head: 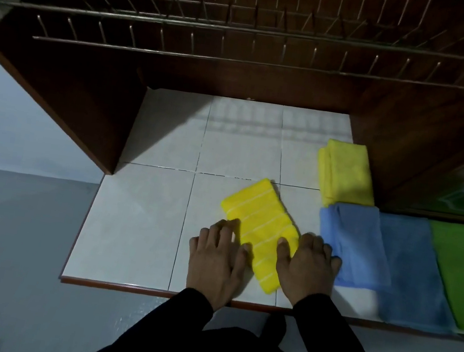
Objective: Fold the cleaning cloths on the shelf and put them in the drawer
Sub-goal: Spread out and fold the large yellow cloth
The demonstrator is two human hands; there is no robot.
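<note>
Head cam: folded yellow striped cloth (258,231) lies btwn both hands' fingers (224,230).

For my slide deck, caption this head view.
Both hands, left hand and right hand, flank a folded striped yellow cloth on the tiled shelf.
</note>
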